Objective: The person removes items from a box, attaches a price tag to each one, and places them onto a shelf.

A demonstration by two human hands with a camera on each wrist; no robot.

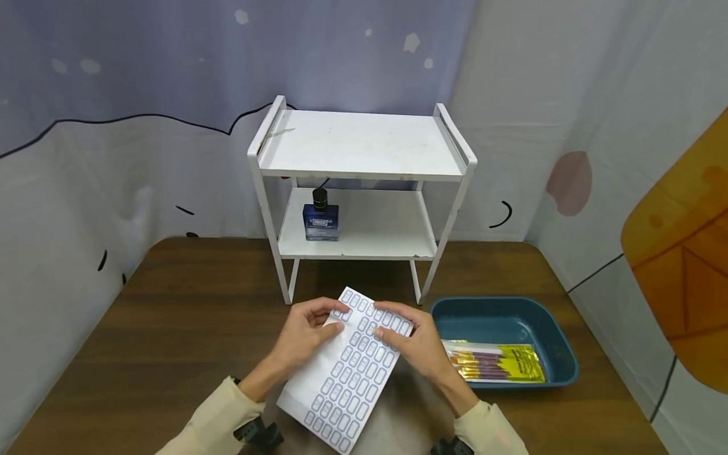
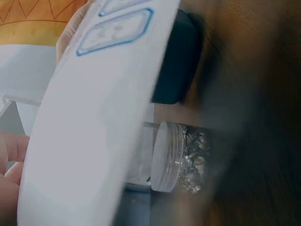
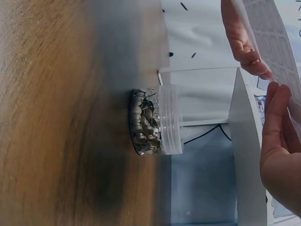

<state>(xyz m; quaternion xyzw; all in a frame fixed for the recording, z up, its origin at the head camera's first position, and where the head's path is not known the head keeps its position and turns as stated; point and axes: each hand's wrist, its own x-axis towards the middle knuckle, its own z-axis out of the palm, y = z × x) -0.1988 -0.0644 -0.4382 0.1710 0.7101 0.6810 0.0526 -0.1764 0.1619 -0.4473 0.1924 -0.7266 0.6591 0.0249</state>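
Note:
Both hands hold a white sheet of blue-outlined label stickers (image 1: 355, 373) at a tilt above the front of the table. My left hand (image 1: 304, 332) pinches its upper left edge, thumb on the printed face. At the upper right edge my right hand (image 1: 418, 341) grips it likewise, fingers behind. A clear lidded jar of small shiny metal pieces, perhaps tacks (image 3: 146, 122), stands on the table. The left wrist view also shows this jar (image 2: 181, 157) past the sheet; in the head view it is hidden.
A white two-tier shelf (image 1: 364, 145) stands at the back, a blue bottle with a black cap (image 1: 321, 221) on its lower tier. To the right lies a teal tray (image 1: 552, 328) with a yellow-and-purple packet of slim sticks (image 1: 500, 363). Patterned curtains (image 1: 170, 170) surround the wooden table (image 1: 188, 303).

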